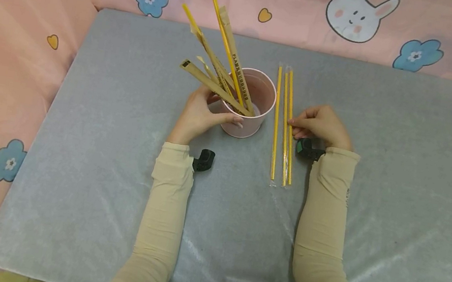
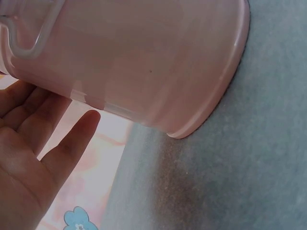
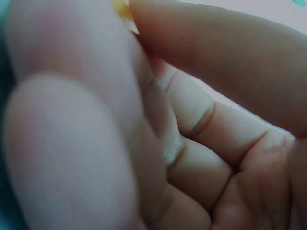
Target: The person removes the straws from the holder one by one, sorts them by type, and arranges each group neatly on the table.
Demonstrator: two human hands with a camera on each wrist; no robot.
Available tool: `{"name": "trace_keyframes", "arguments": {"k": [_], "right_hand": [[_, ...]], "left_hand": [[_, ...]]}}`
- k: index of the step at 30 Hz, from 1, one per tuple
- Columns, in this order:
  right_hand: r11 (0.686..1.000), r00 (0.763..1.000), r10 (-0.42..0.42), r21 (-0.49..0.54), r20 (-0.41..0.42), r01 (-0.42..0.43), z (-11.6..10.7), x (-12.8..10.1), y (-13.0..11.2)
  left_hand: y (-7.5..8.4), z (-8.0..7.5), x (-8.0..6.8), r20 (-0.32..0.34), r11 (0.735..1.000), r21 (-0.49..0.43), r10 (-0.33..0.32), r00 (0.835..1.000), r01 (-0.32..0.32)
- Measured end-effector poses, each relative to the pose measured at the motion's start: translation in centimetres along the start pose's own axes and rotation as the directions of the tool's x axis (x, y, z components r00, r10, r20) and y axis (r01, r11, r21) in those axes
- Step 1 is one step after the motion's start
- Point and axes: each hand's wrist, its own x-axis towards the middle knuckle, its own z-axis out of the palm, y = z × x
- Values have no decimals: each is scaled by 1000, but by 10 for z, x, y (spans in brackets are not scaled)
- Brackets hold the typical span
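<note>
A person in cream sleeves is sitting at a grey counter (image 1: 111, 181), seen from above, with both forearms reaching forward onto it.

The left hand (image 1: 196, 116) is cupping the near left side of a pink cup (image 1: 256, 93) that is standing upright near the middle of the counter. Its fingers (image 1: 229, 118) are lying fairly straight along the cup's wall, with the thumb up by the rim, so the hand is steadying the cup with an open palm. In the left wrist view the palm and fingers are lying spread just beside the cup's side, and the cup's base is sitting on the grey surface.

Inside the cup, several straws in brown paper wrappers (image 1: 210, 83) are leaning out toward the upper left, and yellow straws (image 1: 225, 36) are standing among them.

Just to the right of the cup, three yellow straws in clear sleeves (image 1: 284, 126) are lying side by side on the counter, running away from the person. The right hand (image 1: 322, 126) is resting at their right edge, its fingers curled and the fingertips pinching the rightmost straw about midway along. The right wrist view is showing only blurred, folded fingers with a sliver of yellow at their tips.

A pink cloth (image 1: 8, 49) printed with rabbits, blue flowers and hearts is surrounding the counter on the left and far sides.
</note>
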Motion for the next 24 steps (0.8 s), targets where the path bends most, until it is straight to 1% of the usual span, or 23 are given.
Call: {"name": "trace_keyframes", "arguments": {"k": [5,13,24], "right_hand": [[1000,1000,3,15,15,-4,-1,1,0],[1000,1000,8,24,16,-8,1,0,-1],[998,1000,13,-65,10,-13,4,-1,-6]], "left_hand": [[0,0,0,-1,1000,-4,2,1000,-2],[-1,1,0,-1,1000,-11,-1,1000,1],[-2,1,-1,7,1000,-26,4,1000,-4]]}}
